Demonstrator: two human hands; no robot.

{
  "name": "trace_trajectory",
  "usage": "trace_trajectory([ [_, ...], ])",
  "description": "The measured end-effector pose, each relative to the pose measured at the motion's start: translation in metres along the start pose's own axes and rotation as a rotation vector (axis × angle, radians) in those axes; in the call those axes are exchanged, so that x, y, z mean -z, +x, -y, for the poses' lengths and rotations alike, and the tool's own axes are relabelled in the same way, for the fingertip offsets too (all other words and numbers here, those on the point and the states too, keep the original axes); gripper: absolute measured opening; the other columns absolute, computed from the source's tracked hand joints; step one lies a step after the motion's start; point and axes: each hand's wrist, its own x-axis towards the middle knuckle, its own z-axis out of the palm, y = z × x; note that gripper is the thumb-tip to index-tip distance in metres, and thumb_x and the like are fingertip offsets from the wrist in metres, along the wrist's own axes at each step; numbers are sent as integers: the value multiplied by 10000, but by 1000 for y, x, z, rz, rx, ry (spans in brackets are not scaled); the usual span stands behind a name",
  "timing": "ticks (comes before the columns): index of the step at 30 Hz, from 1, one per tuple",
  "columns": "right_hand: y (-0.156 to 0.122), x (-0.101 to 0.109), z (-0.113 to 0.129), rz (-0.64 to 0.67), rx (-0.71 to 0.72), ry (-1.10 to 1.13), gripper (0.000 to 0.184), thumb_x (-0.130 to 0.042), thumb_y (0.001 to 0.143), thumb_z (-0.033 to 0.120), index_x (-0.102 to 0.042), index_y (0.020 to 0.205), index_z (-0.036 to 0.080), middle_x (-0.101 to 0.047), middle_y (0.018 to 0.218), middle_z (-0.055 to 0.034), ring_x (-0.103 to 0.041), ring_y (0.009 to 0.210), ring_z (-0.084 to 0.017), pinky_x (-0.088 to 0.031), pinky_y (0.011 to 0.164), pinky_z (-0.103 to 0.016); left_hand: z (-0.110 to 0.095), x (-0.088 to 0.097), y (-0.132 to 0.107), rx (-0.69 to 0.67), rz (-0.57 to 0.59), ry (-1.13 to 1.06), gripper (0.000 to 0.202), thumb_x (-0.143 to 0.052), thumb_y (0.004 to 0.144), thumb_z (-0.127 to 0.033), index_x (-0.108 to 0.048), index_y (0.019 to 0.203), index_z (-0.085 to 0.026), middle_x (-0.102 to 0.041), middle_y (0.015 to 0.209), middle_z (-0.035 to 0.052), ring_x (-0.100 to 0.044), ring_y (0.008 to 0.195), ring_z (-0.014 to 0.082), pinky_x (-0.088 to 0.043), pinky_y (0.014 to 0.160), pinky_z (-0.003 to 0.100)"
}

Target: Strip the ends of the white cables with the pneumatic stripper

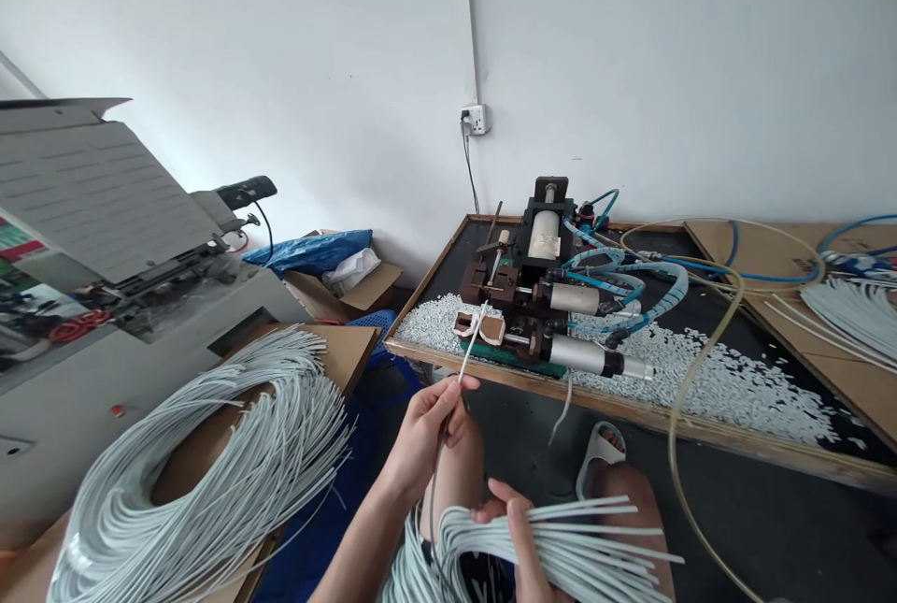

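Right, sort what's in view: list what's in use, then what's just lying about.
In use: left hand feeding a single white cable into the stripping machine; right hand gripping the cable bundle.

Lying about: coiled cables, white offcuts, cardboard box, blue bag, grey machine.

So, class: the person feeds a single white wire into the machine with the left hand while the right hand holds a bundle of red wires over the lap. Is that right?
Not quite. The head view shows the bundle in the right hand is white, not red. The rest holds: the left hand pinches a single white wire leading to the machine.
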Motion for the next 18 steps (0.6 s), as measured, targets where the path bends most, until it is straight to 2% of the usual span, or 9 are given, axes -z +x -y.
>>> trace_trajectory([
  [2, 0, -1, -2, 7, -2, -34, 428, -705, 879, 557, -765, 1198, 278, -769, 829, -6, -740, 921, -248, -550, 1013, -479, -7, 9, -13, -82, -17, 149, 454, -652, 943, -539, -723, 1067, -108, -430, 518, -57, -347, 456, 75, -275, 491, 211],
  [3, -3, 1, -6, -6, -21, -36, 416, -692, 879, 589, -781, 1135, 274, -760, 813, -5, -734, 907, -251, -551, 999, -463, -8, 17, -17, -148, -72, 257, 457, -616, 966, -539, -723, 1086, -111, -456, 520, -47, -375, 461, 85, -301, 504, 217],
  [6, -21, 15, -16, -30, -67, -71, 457, -629, 886, 689, -785, 898, 260, -741, 812, -10, -710, 925, -245, -520, 971, -371, 5, 55, -22, -263, -364, 594, 487, -522, 997, -543, -718, 1125, -117, -504, 536, -26, -449, 488, 121, -374, 540, 235],
  [9, -35, 23, -20, 5, -29, -142, 455, -571, 951, 641, -761, 839, 243, -735, 861, -17, -672, 941, -222, -459, 991, -331, 36, 106, -25, -26, -632, 817, 477, -463, 975, -513, -713, 1113, -131, -644, 627, 36, -613, 592, 195, -495, 643, 296],
  [11, -36, 21, -18, 56, 15, -123, 461, -547, 985, 580, -714, 733, 233, -693, 798, -21, -639, 872, -210, -440, 969, -334, 58, 134, -30, 72, -679, 889, 416, -609, 876, -467, -716, 1098, -132, -768, 909, 145, -720, 916, 304, -533, 857, 393],
  [12, -34, 19, -16, 99, 20, -93, 471, -543, 991, 564, -685, 690, 232, -646, 732, -16, -616, 809, -202, -445, 924, -335, 65, 142, -33, 94, -689, 913, 431, -655, 835, -461, -716, 1104, -130, -766, 1071, 192, -696, 1084, 353, -510, 955, 440],
  [13, -32, 16, -13, 153, 10, -58, 478, -539, 993, 557, -671, 671, 230, -588, 671, -7, -587, 746, -191, -449, 865, -335, 71, 146, -36, 106, -681, 921, 462, -684, 811, -474, -716, 1115, -128, -737, 1195, 222, -654, 1194, 384, -485, 1015, 471],
  [15, -26, 11, -6, 276, -50, 1, 466, -543, 986, 556, -699, 704, 218, -486, 601, 17, -525, 652, -170, -435, 752, -326, 71, 138, -42, 114, -609, 853, 548, -684, 812, -558, -717, 1148, -127, -704, 1285, 228, -632, 1249, 392, -480, 1052, 488],
  [18, -18, 3, 4, 432, -118, -10, 446, -536, 977, 542, -737, 794, 188, -433, 590, 37, -453, 606, -145, -393, 696, -314, 43, 95, -49, 98, -325, 562, 620, -605, 887, -662, -738, 1170, -126, -763, 1147, 175, -701, 1135, 341, -530, 1019, 451],
])
